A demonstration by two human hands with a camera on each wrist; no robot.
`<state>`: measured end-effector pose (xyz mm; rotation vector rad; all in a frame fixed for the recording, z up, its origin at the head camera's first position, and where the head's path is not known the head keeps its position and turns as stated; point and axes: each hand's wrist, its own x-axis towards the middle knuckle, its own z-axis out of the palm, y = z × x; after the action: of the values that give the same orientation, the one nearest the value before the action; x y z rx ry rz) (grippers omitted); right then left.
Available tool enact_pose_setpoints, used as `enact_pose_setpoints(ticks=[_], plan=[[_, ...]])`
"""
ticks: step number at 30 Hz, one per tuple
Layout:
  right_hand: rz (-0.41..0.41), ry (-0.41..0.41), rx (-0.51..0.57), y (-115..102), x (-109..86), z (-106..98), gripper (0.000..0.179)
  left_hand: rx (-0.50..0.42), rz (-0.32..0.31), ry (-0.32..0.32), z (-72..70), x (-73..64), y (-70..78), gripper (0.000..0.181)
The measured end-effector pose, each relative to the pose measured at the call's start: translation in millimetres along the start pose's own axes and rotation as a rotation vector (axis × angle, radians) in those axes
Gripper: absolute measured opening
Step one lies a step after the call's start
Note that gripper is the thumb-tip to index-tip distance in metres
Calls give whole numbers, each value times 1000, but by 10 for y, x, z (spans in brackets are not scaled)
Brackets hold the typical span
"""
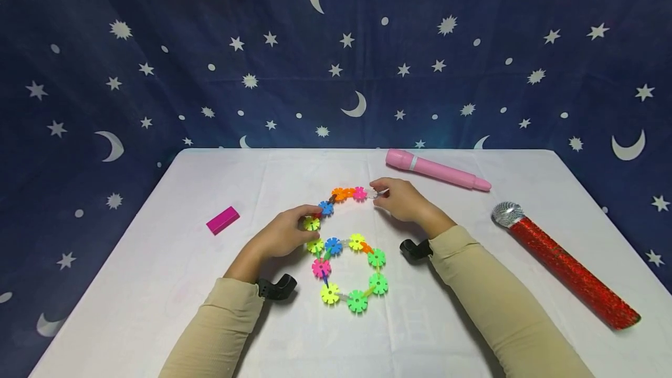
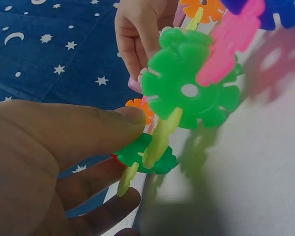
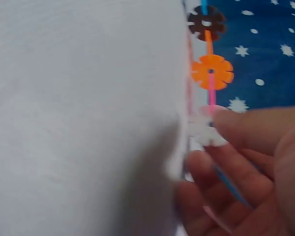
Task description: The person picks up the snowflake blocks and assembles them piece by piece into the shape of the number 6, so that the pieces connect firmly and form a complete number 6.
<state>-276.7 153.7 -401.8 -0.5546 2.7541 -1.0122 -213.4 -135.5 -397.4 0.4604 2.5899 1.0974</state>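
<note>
A chain of interlocking plastic snowflake discs point(image 1: 357, 301) lies on the white table, its lower part a ring and its upper part an arc. At the arc's left bend, my left hand point(image 1: 286, 232) holds the chain between thumb and forefinger, around a yellow disc point(image 1: 311, 223) and close to a blue disc point(image 1: 326, 208). In the left wrist view, the thumb reaches over a green disc point(image 2: 142, 155). My right hand point(image 1: 403, 200) pinches a clear whitish disc point(image 3: 206, 132) at the arc's upper right end, beside a pink disc point(image 1: 359, 193). Part of that end is hidden by the fingers.
A magenta block point(image 1: 223, 220) lies to the left on the white tablecloth point(image 1: 131, 308). At the back right is a pink marker-shaped tube point(image 1: 446, 172). A red glittery toy microphone point(image 1: 569, 270) lies along the right side. Behind the table hangs a blue star-and-moon curtain point(image 1: 294, 92).
</note>
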Motion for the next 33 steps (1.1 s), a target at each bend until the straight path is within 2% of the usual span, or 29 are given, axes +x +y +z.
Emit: enact_pose_setpoints(ticks=[4, 7, 20, 33], plan=[[8, 90, -25, 19, 24, 48, 28, -9, 8, -5, 11, -2, -4, 54], [12, 116, -41, 15, 3, 53, 22, -11, 5, -9, 14, -7, 4, 54], [52, 51, 5, -15, -160, 22, 21, 1, 0, 1, 14, -3, -10, 54], [30, 50, 13, 67, -152, 34, 22, 1, -3, 4, 16, -4, 1, 55]])
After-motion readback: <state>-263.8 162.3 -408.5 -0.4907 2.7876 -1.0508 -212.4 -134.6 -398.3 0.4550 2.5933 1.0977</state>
